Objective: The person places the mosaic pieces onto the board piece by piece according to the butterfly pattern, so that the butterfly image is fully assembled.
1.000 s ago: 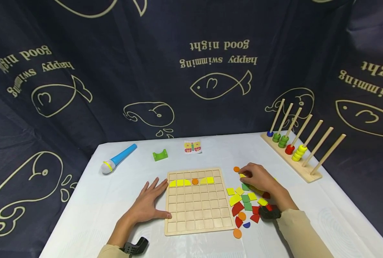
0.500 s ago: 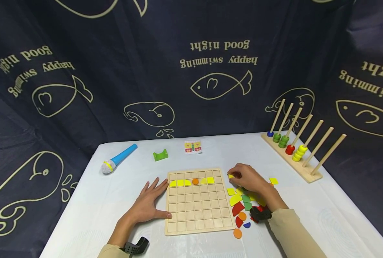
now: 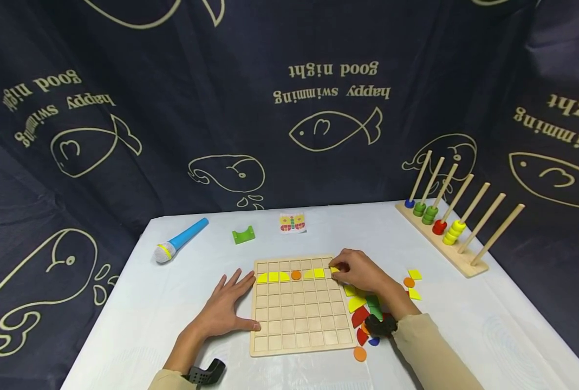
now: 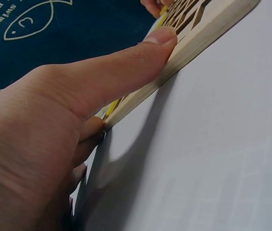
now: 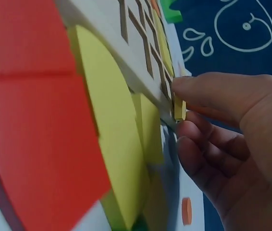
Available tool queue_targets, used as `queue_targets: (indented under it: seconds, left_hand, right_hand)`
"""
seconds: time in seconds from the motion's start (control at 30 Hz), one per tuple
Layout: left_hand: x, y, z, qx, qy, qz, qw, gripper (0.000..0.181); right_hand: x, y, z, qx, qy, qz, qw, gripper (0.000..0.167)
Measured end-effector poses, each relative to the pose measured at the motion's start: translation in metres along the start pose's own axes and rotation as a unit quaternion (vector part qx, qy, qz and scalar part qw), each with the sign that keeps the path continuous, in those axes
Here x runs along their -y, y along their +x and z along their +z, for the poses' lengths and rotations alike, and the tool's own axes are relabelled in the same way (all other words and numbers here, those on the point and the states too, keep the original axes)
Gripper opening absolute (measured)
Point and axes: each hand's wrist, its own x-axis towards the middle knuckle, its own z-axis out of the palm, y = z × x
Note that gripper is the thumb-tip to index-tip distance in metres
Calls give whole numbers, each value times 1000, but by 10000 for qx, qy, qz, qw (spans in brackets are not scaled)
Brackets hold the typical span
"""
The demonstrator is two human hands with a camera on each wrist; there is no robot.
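A wooden grid board (image 3: 301, 314) lies flat on the table. In its second row from the back sit several yellow tiles (image 3: 273, 277) and one orange disc (image 3: 296, 275). My left hand (image 3: 225, 307) rests at the board's left edge with fingers spread and straight; its thumb (image 4: 141, 60) touches the edge in the left wrist view. At the right end of that row, my right hand (image 3: 362, 271) pinches a small yellow tile (image 5: 179, 107) between thumb and fingers. The fingers partly cover this tile, so I cannot tell its full shape.
Loose red, yellow, green, orange and blue pieces (image 3: 360, 317) lie right of the board, some under the right wrist. A pegged bead counter (image 3: 445, 244) stands at far right. A butterfly picture card (image 3: 292, 223), green arched block (image 3: 243, 234) and toy microphone (image 3: 181, 240) lie behind.
My right hand has moved left from the loose pieces to the board's right edge, carrying the yellow tile. More loose pieces show behind its wrist. The left hand stays put.
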Motion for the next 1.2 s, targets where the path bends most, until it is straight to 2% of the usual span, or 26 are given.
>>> queue_targets:
  seconds: [0.13, 0.27, 0.87, 1.2]
  left_hand:
    - [2, -1, 2, 7, 38, -3, 10000, 121]
    - [1, 0, 2, -4, 28, 16, 10000, 121]
    - [-1, 1, 0, 13, 23, -41, 10000, 122]
    - [-1, 1, 0, -22, 9, -13, 10000, 121]
  right_hand:
    - [5, 2, 4, 49, -157, 110, 9998, 25]
    - [10, 2, 6, 52, -238, 45, 9997, 24]
    - [14, 1, 8, 66, -265, 231, 9994, 30]
    - [11, -3, 0, -122, 78, 308, 9994, 21]
